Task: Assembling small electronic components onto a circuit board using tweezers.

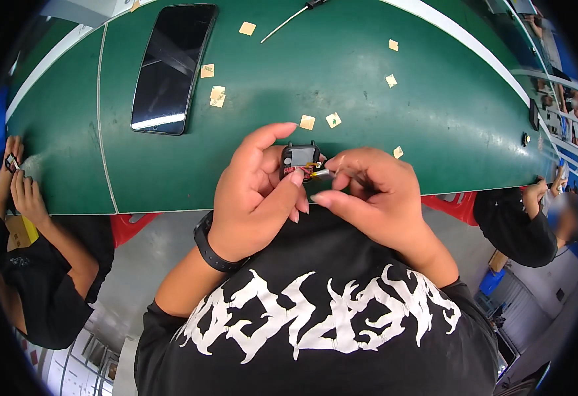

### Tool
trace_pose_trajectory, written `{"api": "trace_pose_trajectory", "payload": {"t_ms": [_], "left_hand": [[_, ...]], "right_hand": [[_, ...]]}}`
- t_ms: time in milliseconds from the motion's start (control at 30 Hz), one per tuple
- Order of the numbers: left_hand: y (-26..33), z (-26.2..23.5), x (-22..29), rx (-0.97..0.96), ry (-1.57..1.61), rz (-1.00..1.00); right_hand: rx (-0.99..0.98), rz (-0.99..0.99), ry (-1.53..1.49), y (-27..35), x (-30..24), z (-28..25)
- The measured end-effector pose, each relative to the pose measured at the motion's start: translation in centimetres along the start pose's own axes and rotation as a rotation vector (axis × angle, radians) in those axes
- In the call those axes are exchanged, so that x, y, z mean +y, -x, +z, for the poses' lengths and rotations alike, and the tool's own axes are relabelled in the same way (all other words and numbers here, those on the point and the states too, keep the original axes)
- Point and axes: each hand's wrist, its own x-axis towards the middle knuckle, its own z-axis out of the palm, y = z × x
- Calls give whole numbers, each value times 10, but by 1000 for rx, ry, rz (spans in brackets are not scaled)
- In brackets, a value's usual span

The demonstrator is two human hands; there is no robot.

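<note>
My left hand [246, 198] holds a small black watch-like case [300, 157] near the table's front edge, its thumb pressing on the lower part. The case's inside faces up, with a grey rectangle and some red and black parts. From the right, my right hand [384, 198] reaches in with fingers curled. By its thumb and index finger, a small silvery piece with a yellow end [322, 173] meets the case's edge. That piece seems pinched in my right fingers, but its exact kind is too small to make out.
A large black phone [173, 69] lies on the green table [434, 145] at the far left. Farther back is a screwdriver [285, 23]. Several small tan paper squares [307, 122] are scattered about. At left another person's hands [28, 195] handle a small part; another person [526, 218] sits right.
</note>
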Motion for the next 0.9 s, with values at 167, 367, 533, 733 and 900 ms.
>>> {"api": "trace_pose_trajectory", "payload": {"t_ms": [167, 367, 533, 733, 900], "left_hand": [[-2, 3, -2, 25, -79, 1], [-2, 2, -9, 14, -77, 38], [-3, 3, -7, 29, -146, 49], [-5, 5, -10, 60, -188, 74], [-4, 7, -7, 74, -222, 79]], "right_hand": [[59, -7, 80, -5, -2, 6], [78, -1, 64, -9, -8, 1], [119, -54, 140, -14, -7, 2], [124, -190, 243, -15, -9, 6], [116, -271, 272, -15, -5, 7]]}}
